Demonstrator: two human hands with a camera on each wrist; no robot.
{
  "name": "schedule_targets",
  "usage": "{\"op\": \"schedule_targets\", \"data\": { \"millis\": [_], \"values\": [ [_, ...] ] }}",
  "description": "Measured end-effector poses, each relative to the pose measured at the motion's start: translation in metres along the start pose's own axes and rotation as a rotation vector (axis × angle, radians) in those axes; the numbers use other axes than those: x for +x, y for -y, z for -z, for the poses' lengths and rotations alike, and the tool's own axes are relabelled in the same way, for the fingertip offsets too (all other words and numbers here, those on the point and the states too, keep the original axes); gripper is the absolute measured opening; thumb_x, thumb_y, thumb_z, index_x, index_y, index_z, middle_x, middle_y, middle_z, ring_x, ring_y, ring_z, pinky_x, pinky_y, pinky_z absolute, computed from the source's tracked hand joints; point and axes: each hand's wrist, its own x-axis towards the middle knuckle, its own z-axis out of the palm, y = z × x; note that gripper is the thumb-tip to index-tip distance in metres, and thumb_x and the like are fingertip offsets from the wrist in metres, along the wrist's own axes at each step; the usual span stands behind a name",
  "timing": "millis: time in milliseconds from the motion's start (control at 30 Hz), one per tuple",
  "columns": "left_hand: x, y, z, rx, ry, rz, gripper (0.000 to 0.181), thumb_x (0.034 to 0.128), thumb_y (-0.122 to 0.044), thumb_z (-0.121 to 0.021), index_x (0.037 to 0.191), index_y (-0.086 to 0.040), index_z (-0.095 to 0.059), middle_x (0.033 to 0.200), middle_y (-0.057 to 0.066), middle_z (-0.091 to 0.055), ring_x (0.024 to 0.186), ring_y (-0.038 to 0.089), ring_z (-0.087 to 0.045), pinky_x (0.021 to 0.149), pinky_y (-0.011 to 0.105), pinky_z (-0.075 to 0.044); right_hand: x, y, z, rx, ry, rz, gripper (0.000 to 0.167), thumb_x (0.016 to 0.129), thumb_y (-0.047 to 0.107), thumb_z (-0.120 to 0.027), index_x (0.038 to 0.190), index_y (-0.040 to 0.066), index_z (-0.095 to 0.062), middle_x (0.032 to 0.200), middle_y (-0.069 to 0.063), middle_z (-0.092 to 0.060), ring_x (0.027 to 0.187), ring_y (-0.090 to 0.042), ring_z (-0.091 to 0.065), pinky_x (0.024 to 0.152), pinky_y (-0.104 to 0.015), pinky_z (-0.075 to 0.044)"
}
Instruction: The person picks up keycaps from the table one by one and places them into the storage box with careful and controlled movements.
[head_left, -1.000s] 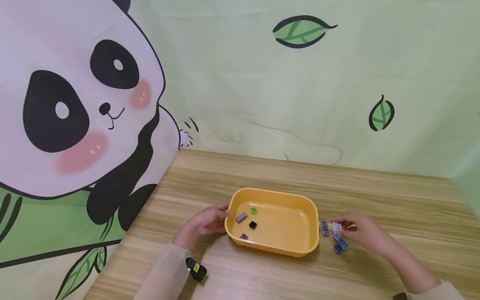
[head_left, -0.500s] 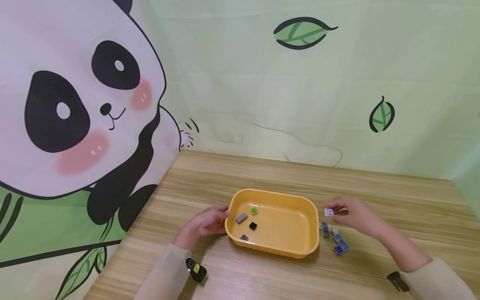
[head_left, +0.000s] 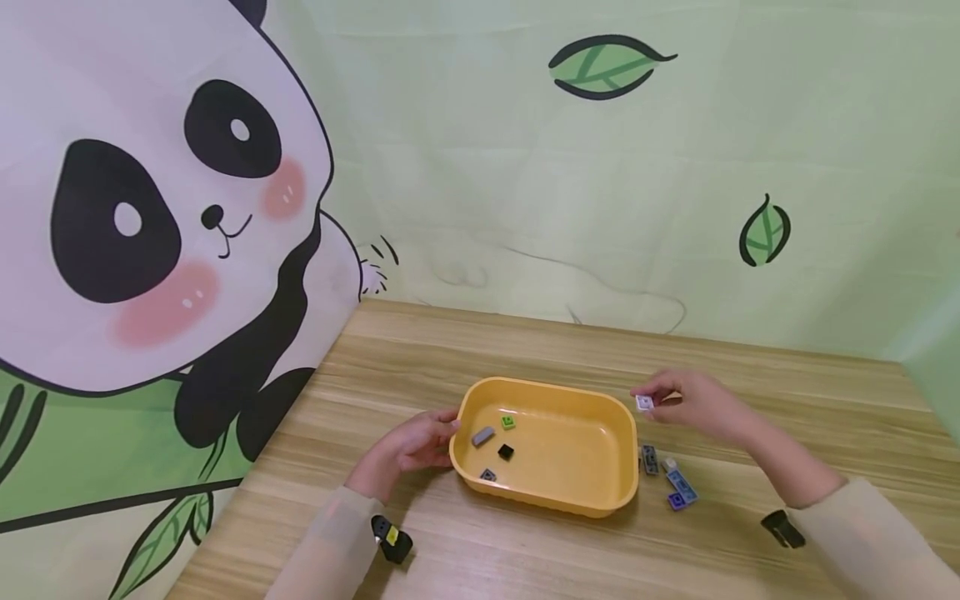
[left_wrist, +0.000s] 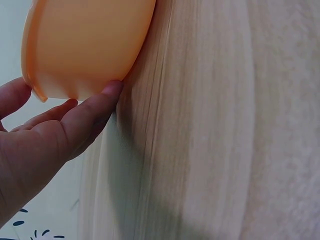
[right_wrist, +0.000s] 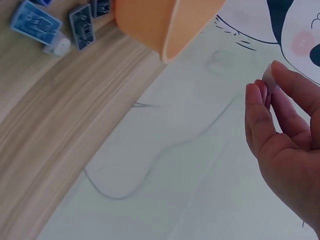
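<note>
My left hand (head_left: 426, 440) holds the left end of a yellow plastic basin (head_left: 570, 454), with one fingertip over its rim and others against the outer wall, as the left wrist view shows. Inside the basin lie a green brick (head_left: 508, 422), a grey brick (head_left: 483, 436), a black brick (head_left: 506, 452) and a dark grey brick (head_left: 488, 474). Pinched between thumb and fingertips, a small white square brick (head_left: 644, 402) is in my right hand (head_left: 697, 408), raised just right of the basin's far right corner.
Right of the basin on the wooden table (head_left: 525, 550) lie a dark grey brick (head_left: 649, 459), a blue-grey brick (head_left: 682, 485), a small white round piece (head_left: 670, 464) and a purple brick (head_left: 677, 501). A panda-printed cloth (head_left: 465, 167) stands behind.
My right hand has lifted the white brick from the group on the table and carried it up and left toward the basin's rim. The left hand and basin stay put.
</note>
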Motion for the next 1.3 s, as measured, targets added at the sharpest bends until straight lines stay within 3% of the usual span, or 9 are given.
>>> {"op": "schedule_targets", "data": {
  "millis": [200,467,633,867,1100,1300],
  "values": [
    [0.001,0.001,0.0,-0.012,-0.01,0.006,0.057,0.1098,-0.014,-0.035,0.161,0.004,-0.018,0.161,0.028,-0.033,0.121,0.016,-0.052,0.1,0.037,-0.051,0.015,0.006,0.004,-0.024,0.02,0.003,0.028,0.091,0.005,-0.072,0.117,-0.004,-0.073,0.108,-0.016,-0.073,0.097,-0.021,-0.066,0.077,-0.027,-0.057],
    [0.001,0.002,0.001,-0.011,-0.004,0.006,0.057,0.1098,-0.014,-0.035,0.161,0.004,-0.018,0.161,0.029,-0.033,0.121,0.016,-0.052,0.102,0.037,-0.05,0.031,0.015,0.01,0.028,0.066,0.027,0.028,0.093,0.005,-0.071,0.119,-0.005,-0.071,0.114,-0.021,-0.072,0.1,-0.025,-0.067,0.08,-0.03,-0.06],
    [0.001,0.001,0.001,-0.008,-0.009,0.0,0.057,0.1098,-0.014,-0.035,0.161,0.004,-0.019,0.161,0.029,-0.033,0.123,0.017,-0.053,0.107,0.043,-0.049,0.042,0.023,0.013,0.015,0.095,0.029,0.03,0.094,0.008,-0.071,0.121,-0.004,-0.071,0.113,-0.019,-0.074,0.1,-0.023,-0.067,0.082,-0.034,-0.061],
    [0.003,0.003,0.001,-0.009,-0.011,-0.006,0.055,0.1095,-0.013,-0.036,0.159,0.006,-0.023,0.159,0.03,-0.036,0.116,0.013,-0.056,0.106,0.041,-0.05,0.054,0.026,0.013,0.008,0.142,0.036,0.03,0.094,0.012,-0.071,0.122,-0.002,-0.072,0.112,-0.016,-0.075,0.1,-0.022,-0.067,0.086,-0.038,-0.06],
    [0.003,0.003,0.001,-0.011,-0.024,0.003,0.055,0.1097,-0.014,-0.036,0.159,0.006,-0.023,0.159,0.029,-0.036,0.117,0.014,-0.055,0.105,0.04,-0.051,0.064,0.031,0.013,0.038,0.181,0.035,0.03,0.094,0.011,-0.071,0.121,-0.001,-0.073,0.108,-0.013,-0.076,0.1,-0.019,-0.067,0.088,-0.037,-0.06],
    [0.003,0.003,0.001,-0.013,-0.025,0.008,0.055,0.1097,-0.014,-0.036,0.16,0.005,-0.023,0.159,0.029,-0.037,0.117,0.014,-0.055,0.105,0.04,-0.051,0.072,0.036,0.012,0.001,0.219,0.052,0.03,0.094,0.012,-0.07,0.122,0.001,-0.073,0.107,-0.01,-0.075,0.098,-0.018,-0.065,0.087,-0.035,-0.059]
  ]
}}
